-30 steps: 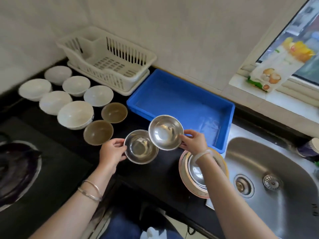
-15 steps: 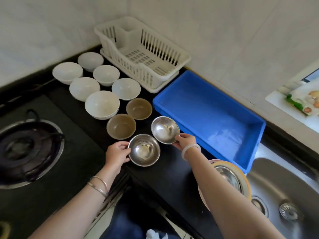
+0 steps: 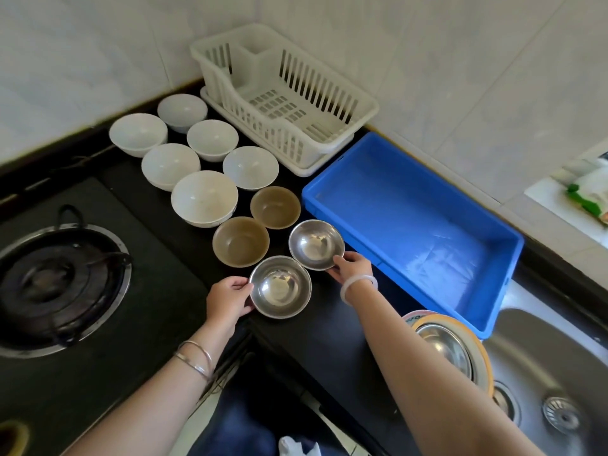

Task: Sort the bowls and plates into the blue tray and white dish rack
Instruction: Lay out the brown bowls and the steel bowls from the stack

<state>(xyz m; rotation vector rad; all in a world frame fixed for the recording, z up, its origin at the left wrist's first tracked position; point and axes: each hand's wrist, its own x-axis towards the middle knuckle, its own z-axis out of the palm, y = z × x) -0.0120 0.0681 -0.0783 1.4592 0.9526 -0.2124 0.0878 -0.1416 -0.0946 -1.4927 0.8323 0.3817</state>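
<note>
My left hand (image 3: 228, 299) grips the left rim of a steel bowl (image 3: 280, 287) resting on the black counter. My right hand (image 3: 352, 267) holds the near rim of a second steel bowl (image 3: 316, 243) just behind it, beside the empty blue tray (image 3: 411, 225). Two brown bowls (image 3: 241, 241) (image 3: 275, 207) sit behind the steel ones. Several white bowls (image 3: 204, 197) stand farther back left. The empty white dish rack (image 3: 283, 93) is against the wall. A stack of plates with a steel dish on top (image 3: 450, 350) lies under my right forearm.
A gas burner (image 3: 59, 284) takes up the left side of the counter. A steel sink (image 3: 552, 383) is at the lower right. A food packet (image 3: 589, 195) lies on the window sill at the right edge. The tiled wall runs behind everything.
My right hand has lowered its steel bowl from the air down beside the blue tray, behind the left bowl. The view has swung left, showing more of the burner.
</note>
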